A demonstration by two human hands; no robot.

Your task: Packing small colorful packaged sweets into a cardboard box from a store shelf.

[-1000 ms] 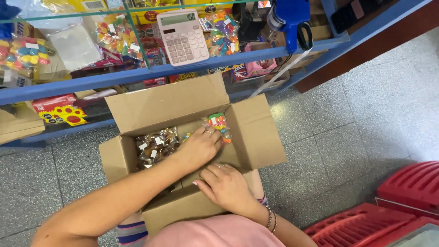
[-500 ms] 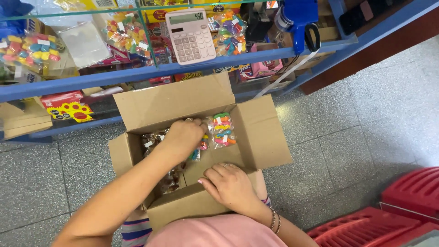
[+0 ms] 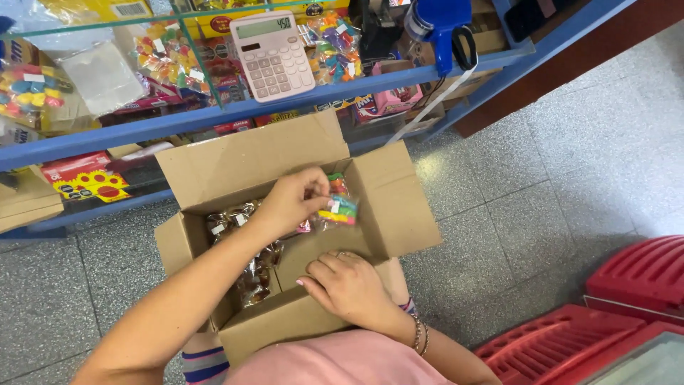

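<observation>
I am looking down at an open brown cardboard box (image 3: 235, 160) resting on my lap, with a blue-framed glass display counter (image 3: 214, 110) beyond my hands. My right hand (image 3: 347, 286) is lying loosely curled, gripping nothing, on the box floor, while my left hand (image 3: 288, 203) is pinching a small clear packet of multicoloured sweets (image 3: 338, 207) just above the box. Under my left forearm are lying clear packets of brown sweets (image 3: 253, 274); I judge that light pinch could be slipping, dropping the packet back among them.

Matt cardboard box (image 3: 235, 160), glossy plastic candy bags (image 3: 340, 207)
</observation>
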